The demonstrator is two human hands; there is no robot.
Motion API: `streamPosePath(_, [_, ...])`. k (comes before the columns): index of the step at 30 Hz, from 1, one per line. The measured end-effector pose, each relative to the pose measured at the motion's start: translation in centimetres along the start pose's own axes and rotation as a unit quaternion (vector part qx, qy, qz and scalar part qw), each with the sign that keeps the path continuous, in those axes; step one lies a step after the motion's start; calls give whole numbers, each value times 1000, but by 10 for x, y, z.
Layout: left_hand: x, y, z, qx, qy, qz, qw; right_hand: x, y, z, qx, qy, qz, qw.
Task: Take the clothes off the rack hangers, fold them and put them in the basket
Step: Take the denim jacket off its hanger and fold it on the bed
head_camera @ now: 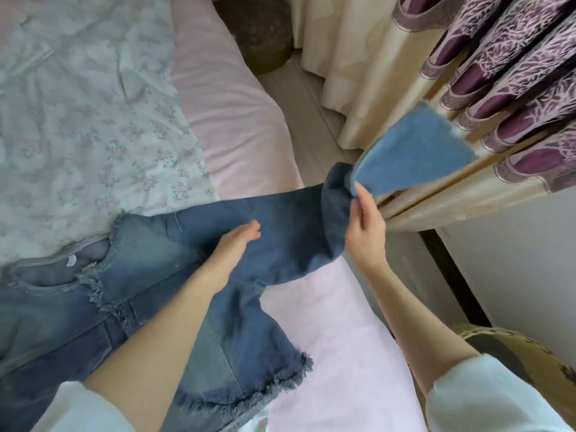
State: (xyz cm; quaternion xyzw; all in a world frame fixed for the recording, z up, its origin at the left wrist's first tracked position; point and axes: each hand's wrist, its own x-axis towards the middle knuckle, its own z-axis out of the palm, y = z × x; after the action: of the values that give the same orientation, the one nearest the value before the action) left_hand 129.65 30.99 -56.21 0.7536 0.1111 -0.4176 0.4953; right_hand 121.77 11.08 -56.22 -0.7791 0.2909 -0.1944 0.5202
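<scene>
A pair of blue frayed jeans [131, 275] lies across the pink bed [230, 120], waistband at the left. One leg ends in a frayed hem near the bed's front edge. My left hand [233, 247] rests flat, fingers straight, on the other leg at mid-length. My right hand [364, 226] grips that leg near its end and holds it raised over the bed's right edge, the paler inside of the hem [411, 154] flipped up toward the curtain. A woven basket [523, 360] stands on the floor at the lower right, partly hidden by my right sleeve.
A floral quilt [87, 113] covers the bed's left part. Cream and purple curtains [486, 73] hang at the right, close to the raised leg. A dark round woven object [258, 29] stands on the floor beyond the bed. A narrow strip of floor [311, 120] runs between bed and curtains.
</scene>
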Motion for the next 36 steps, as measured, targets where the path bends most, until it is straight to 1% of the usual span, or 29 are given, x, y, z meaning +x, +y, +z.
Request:
streamPosePath(1, [-5, 7, -9, -151, -27, -23, 988, -16, -3, 6, -53, -70, -72, 994])
streamPosePath(2, [-8, 9, -21, -290, -47, -37, 955, -34, -1, 12, -94, -159, -128, 975])
streamPosePath(3, [-13, 8, -33, -398, -49, -30, 915, -50, 5, 17, -135, -245, -156, 947])
streamPosePath(4, [-18, 5, -44, -472, -43, -18, 880, -63, 15, 21, -177, -316, -165, 917])
streamPosePath(5, [-23, -2, -55, -508, -22, -8, 861, -74, 25, 24, -219, -373, -158, 888])
streamPosePath(6, [-30, -7, -62, -532, -20, -5, 847, -83, 32, 24, -257, -411, -140, 863])
streamPosePath(7, [-36, -16, -69, -540, -18, -11, 841, -90, 37, 25, -280, -427, -120, 851])
streamPosePath(8, [-43, -22, -75, -543, -27, -19, 839, -95, 39, 26, -295, -423, -109, 850])
streamPosePath(10, [-52, -29, -82, -481, -39, -58, 874, -99, 35, 31, -310, -394, -117, 857])
streamPosePath(11, [-54, -33, -87, -421, -34, -79, 903, -101, 30, 35, -319, -389, -123, 855])
streamPosePath(13, [-61, -30, -85, -278, -33, -108, 954, -101, 18, 43, -329, -417, -109, 840])
streamPosePath(15, [-66, -27, -77, -102, -31, -107, 989, -103, 8, 51, -320, -435, -93, 836])
streamPosePath(16, [-65, -25, -73, -25, -9, -99, 995, -103, 5, 53, -314, -437, -88, 838])
streamPosePath(17, [-63, -28, -72, 25, 28, -81, 996, -104, 2, 55, -309, -438, -83, 840])
streamPosePath(19, [-61, -32, -75, 73, 106, -22, 991, -108, -2, 57, -293, -427, -76, 852])
streamPosePath(21, [-68, -34, -87, 95, 172, 43, 980, -111, -9, 59, -283, -386, -91, 873])
streamPosePath(22, [-76, -35, -96, 87, 193, 65, 975, -113, -14, 62, -285, -364, -103, 881])
streamPosePath(25, [-91, -49, -134, 52, 200, 76, 975, -119, -28, 73, -311, -326, -127, 884])
streamPosePath(28, [-113, -65, -174, 39, 188, 60, 980, -131, -46, 91, -333, -327, -150, 872])
streamPosePath(33, [-152, -110, -241, 22, 229, 43, 972, -159, -69, 125, -353, -366, -170, 844])
streamPosePath(35, [-163, -132, -262, 6, 245, 9, 969, -172, -72, 139, -368, -395, -174, 824])
streamPosePath(36, [-166, -142, -268, -25, 241, -13, 970, -177, -72, 144, -378, -414, -172, 810])
